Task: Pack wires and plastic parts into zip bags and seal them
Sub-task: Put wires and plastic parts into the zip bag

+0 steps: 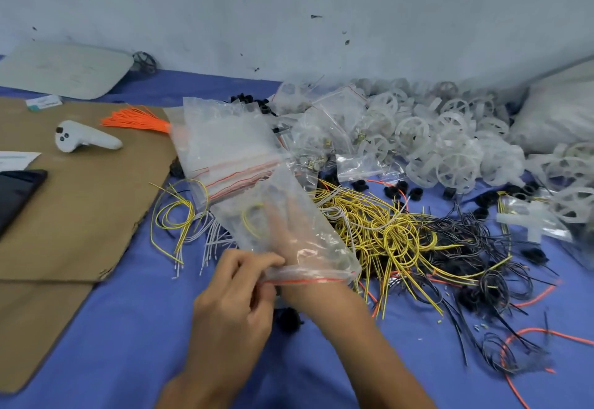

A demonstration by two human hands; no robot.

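Blue sheet [128, 328]; zip bag [324, 231] looks flimsy and slippery. Left hand [231, 305] pinches its mouth's 9 o'clock end; right hand [286, 238] lies inside, fingers straight.

Single head-worn wide-angle view. Faces forward and down across blue cloth [128, 328] toward wall [289, 6] at top. Close in: wires [395, 235] fill lower right, cardboard [80, 215] at left edge. Straight lines bowed near frame edges.

My left hand [234, 293] pinches the red-striped mouth of a clear zip bag [324, 249]; my right hand [287, 228] sits inside it, blurred, beside a yellow wire loop [248, 222].
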